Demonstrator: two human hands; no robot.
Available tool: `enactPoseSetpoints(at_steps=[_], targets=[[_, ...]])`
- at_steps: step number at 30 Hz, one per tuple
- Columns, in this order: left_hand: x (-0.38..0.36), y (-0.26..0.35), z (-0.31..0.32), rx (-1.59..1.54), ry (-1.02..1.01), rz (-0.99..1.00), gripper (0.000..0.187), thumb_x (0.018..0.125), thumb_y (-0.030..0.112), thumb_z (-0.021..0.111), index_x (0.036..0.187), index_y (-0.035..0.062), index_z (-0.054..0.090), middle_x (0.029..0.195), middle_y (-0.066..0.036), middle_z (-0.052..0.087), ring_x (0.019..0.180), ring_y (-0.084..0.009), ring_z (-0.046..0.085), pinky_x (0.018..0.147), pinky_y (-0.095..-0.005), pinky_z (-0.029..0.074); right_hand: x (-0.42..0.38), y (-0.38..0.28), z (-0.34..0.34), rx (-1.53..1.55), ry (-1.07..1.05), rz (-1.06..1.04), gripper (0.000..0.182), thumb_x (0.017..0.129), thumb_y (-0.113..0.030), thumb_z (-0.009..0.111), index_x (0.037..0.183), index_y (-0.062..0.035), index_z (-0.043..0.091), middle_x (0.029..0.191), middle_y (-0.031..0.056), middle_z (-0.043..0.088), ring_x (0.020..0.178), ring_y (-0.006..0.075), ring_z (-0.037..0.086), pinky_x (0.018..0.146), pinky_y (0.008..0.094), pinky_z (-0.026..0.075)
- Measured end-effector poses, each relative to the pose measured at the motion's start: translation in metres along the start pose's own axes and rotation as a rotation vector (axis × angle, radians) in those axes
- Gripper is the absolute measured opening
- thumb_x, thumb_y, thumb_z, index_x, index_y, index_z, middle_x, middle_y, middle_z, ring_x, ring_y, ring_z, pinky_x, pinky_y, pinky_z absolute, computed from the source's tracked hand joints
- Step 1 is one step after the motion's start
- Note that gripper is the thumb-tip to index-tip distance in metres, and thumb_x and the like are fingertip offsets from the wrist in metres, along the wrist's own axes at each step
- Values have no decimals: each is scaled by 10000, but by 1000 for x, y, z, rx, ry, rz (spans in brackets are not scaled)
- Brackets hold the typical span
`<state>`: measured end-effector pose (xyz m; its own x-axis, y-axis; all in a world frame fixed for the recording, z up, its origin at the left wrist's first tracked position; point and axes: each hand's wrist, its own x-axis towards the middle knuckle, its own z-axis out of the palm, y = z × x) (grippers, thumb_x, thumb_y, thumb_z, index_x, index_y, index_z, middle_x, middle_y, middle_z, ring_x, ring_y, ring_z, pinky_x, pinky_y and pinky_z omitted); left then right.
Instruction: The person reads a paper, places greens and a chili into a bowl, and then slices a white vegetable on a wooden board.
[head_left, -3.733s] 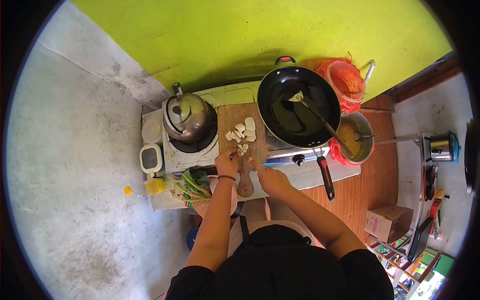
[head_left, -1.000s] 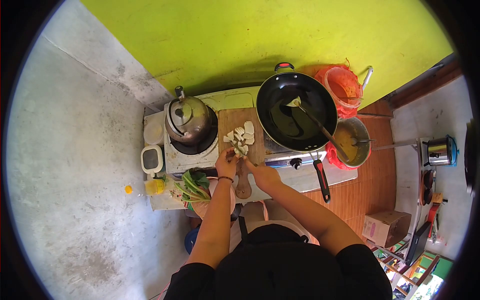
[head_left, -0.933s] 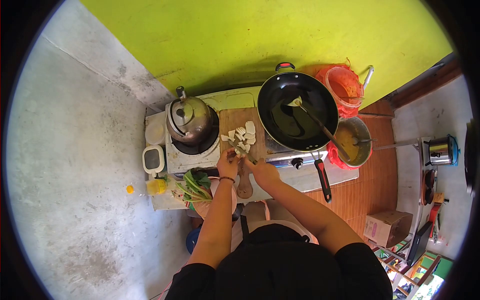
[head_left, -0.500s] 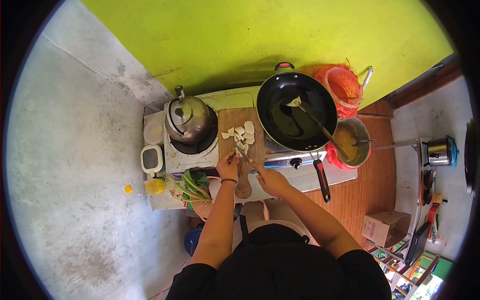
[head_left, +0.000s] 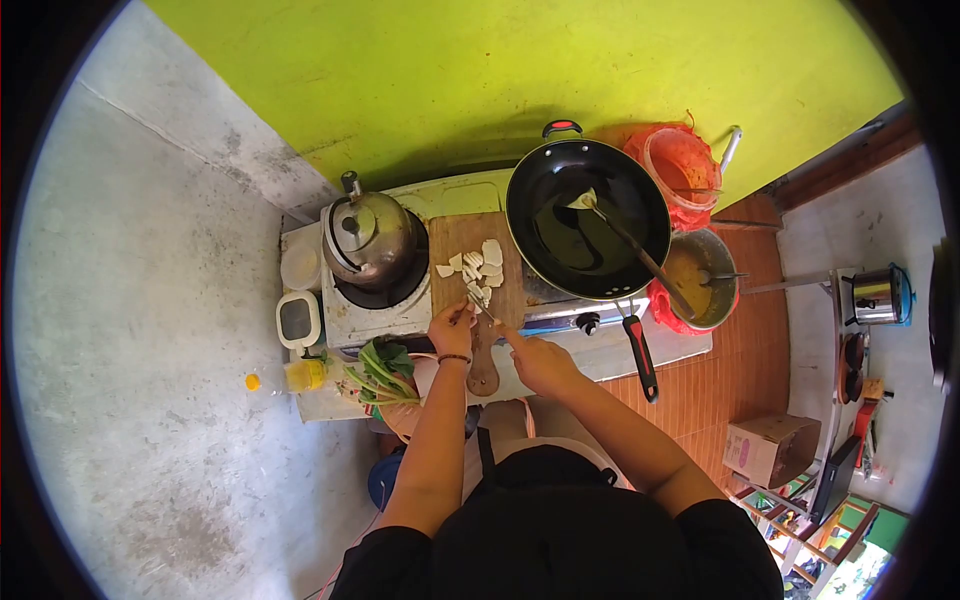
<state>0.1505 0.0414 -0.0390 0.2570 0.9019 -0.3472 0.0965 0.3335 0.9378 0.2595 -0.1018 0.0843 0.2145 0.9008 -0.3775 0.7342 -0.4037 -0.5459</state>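
A wooden cutting board (head_left: 450, 232) lies on the stove between the kettle and the wok, its handle toward me. Several white sliced pieces (head_left: 491, 252) are scattered on it. My right hand (head_left: 543, 364) is closed round the handle of a knife (head_left: 484, 308), whose blade points up and left over the board. My left hand (head_left: 453, 330) is at the board's lower left edge, fingers pinched beside the blade; whatever they hold is too small to name.
A kettle (head_left: 372, 238) stands on the left burner, and a black wok (head_left: 560, 215) with a spatula sits on the right. Beyond it are a red bucket (head_left: 683, 165) and a metal pot (head_left: 707, 312). Leafy greens (head_left: 382, 368) lie left of my left wrist.
The whole view has shifted slightly. My right hand and the knife have moved a little against the board; my left hand stays near the blade.
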Motion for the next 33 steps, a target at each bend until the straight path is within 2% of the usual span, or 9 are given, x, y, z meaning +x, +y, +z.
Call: enactPoseSetpoints(at_steps=[7,10,13,19,22,25,28,31,33], targets=[[7,-5,-7,-2,-58,7,196,862,42,710,1001,-89,663,878,-116,689,783,-164,672,714,-291,605,13,-3,5,-11,-44,10,575,882,-85,471,1437,-151,337,918,215,654,886,396,646,752,496,517],[8,-2,-8,91,-32,-24,212,860,46,714,1009,-92,655,880,-123,688,785,-166,673,727,-292,604,15,-11,3,-20,-21,7,587,875,-93,478,1441,-153,334,911,220,652,885,394,647,747,495,520],[7,-5,-7,94,-32,9,220,857,47,717,1011,-96,652,892,-135,691,792,-170,676,734,-293,604,15,-23,-5,-43,-71,53,645,876,-71,499,1477,-176,290,933,201,655,901,381,639,758,486,513],[9,-7,-9,85,-24,10,201,857,34,711,994,-102,656,897,-147,693,805,-185,687,726,-291,604,21,-25,-1,-55,-80,51,661,865,-55,490,1484,-185,295,915,196,651,882,377,643,746,480,518],[5,-5,-7,11,8,46,164,850,48,717,952,-79,694,771,-92,699,693,-132,669,640,-259,551,22,-28,1,-99,-49,29,666,859,-46,487,1482,-187,297,879,206,641,833,387,647,705,482,526],[3,5,-6,139,18,44,159,843,47,721,946,-73,699,770,-99,702,685,-133,670,638,-250,544,23,-29,7,-145,-33,40,666,857,-39,482,1479,-186,297,853,213,633,792,392,651,668,483,532],[10,-12,-7,86,8,73,158,840,55,725,941,-65,706,765,-99,705,684,-136,673,633,-245,535,21,-30,7,-146,-29,40,661,860,-37,479,1477,-185,298,849,215,633,784,389,654,660,486,535],[14,-20,-8,132,8,106,152,839,62,727,940,-51,716,760,-93,707,678,-133,673,623,-244,526,19,-35,3,-160,-3,49,537,879,-103,490,1408,-151,410,861,207,661,800,368,681,664,471,552],[16,-18,-8,170,16,102,152,837,65,730,943,-44,720,762,-95,708,667,-132,667,618,-244,520,21,-34,5,-161,-6,53,526,881,-104,490,1399,-148,409,863,206,662,805,370,681,668,469,552]])
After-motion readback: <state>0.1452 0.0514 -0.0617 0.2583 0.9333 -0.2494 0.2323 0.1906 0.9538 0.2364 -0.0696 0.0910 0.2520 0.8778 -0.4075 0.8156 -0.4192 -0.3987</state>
